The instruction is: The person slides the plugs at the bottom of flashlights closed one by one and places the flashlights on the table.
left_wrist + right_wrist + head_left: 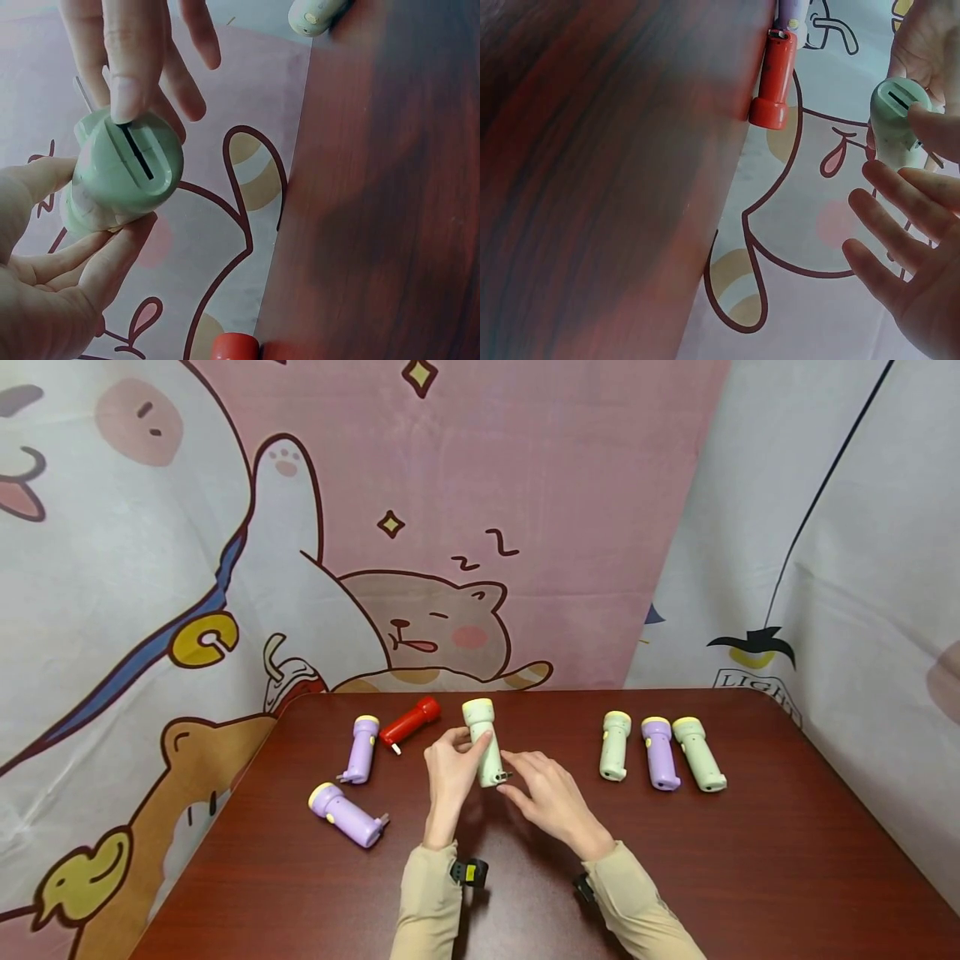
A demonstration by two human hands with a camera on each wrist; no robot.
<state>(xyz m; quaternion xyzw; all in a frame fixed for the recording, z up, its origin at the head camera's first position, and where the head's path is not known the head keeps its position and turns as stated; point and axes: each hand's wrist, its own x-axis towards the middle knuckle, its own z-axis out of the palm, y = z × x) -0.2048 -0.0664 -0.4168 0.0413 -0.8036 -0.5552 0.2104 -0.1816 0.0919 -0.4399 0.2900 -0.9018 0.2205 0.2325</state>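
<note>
My left hand [452, 770] grips a light green flashlight [481, 732] with a yellow-rimmed head, tilted with the head up and away. Metal plug prongs [503, 775] stick out sideways at its tail end. In the left wrist view the tail of the green flashlight [139, 161] shows a dark slot. My right hand [551, 793] is at that tail, with the thumb [934, 131] touching it beside the slot. The other right fingers are spread and fairly straight, near the prongs.
To the left lie a red flashlight [409, 722] and two purple flashlights, one upper [362, 750] and one lower [351, 817], with prongs out. On the right lie a green flashlight [615, 746], a purple one [661, 755] and another green one [701, 755]. A printed cloth [585, 527] hangs behind the brown table [787, 860].
</note>
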